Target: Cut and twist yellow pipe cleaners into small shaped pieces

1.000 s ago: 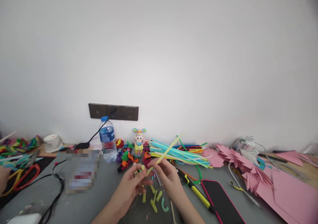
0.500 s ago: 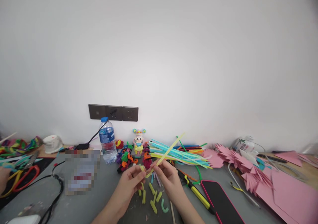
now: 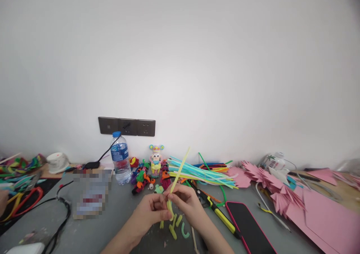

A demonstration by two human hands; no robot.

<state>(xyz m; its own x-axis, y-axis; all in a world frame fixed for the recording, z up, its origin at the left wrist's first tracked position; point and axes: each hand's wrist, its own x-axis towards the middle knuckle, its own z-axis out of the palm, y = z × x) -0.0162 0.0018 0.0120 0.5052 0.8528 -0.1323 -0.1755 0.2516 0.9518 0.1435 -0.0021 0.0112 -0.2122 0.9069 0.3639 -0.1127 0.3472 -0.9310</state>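
A long yellow pipe cleaner stands up from between my hands, its lower part bent down past the fingertips. My right hand pinches it between thumb and fingers. Close beside it, my left hand is closed on the lower end of the same pipe cleaner, partly hidden by the fingers. Beneath the hands, several short rolled yellow pieces lie on the grey table, with a pale green curved piece to their right. Behind the hands stands a small colourful figure.
A bundle of pipe cleaners lies behind my right hand. Yellow-handled pliers and a phone are at right, beyond them pink folded paper. A water bottle, cables and another person's hand are left.
The pipe cleaner has swung more upright, its tip moving left. My hands have come closer together, and the left hand now grips the lower end lower down.
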